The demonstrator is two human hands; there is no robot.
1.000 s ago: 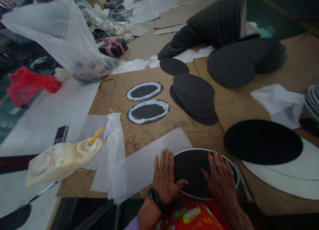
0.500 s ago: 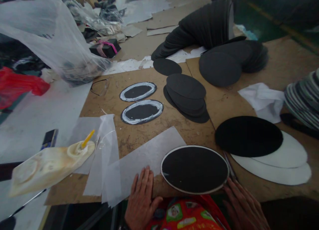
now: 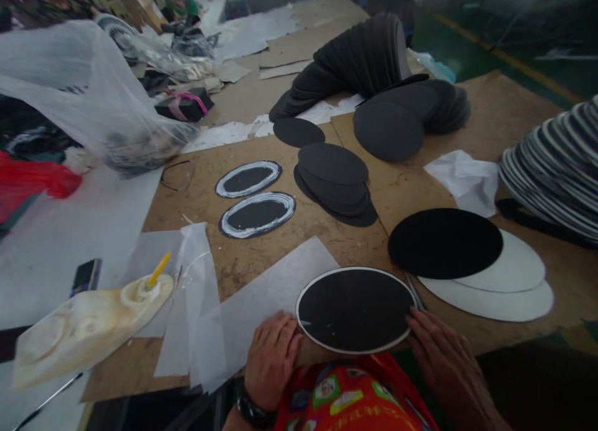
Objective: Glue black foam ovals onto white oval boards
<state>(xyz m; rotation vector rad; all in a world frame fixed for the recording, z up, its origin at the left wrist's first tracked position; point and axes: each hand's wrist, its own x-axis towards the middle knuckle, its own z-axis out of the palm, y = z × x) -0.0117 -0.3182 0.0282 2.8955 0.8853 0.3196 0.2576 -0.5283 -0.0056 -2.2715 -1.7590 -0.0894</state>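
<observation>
Directly before me lies a black oval piece with a white rim [image 3: 355, 309], flat at the table's near edge. My left hand [image 3: 272, 359] rests palm down at its left end, fingers slightly bent and the tips close to the rim. At the opposite end, the fingertips of my right hand [image 3: 443, 356] touch the rim, fingers stretched out. Neither hand grasps anything. White sheets of paper [image 3: 275, 288] lie left of the oval, partly beneath it. To the right, a plain black oval [image 3: 446, 243] overlaps white ovals [image 3: 490, 303].
Two dark ovals with white smeared rings [image 3: 256, 215] lie farther back, beside loose dark ovals [image 3: 334, 164]. A long stack of dark ovals [image 3: 355, 60] leans behind them. A plastic bottle with a yellow nozzle [image 3: 93, 328] lies left. A striped stack [image 3: 555, 169] and white cloth [image 3: 467, 179] are right.
My left hand has moved right, up to the oval's left end. My right hand's fingers have come onto the right rim. The camera view has shifted a little.
</observation>
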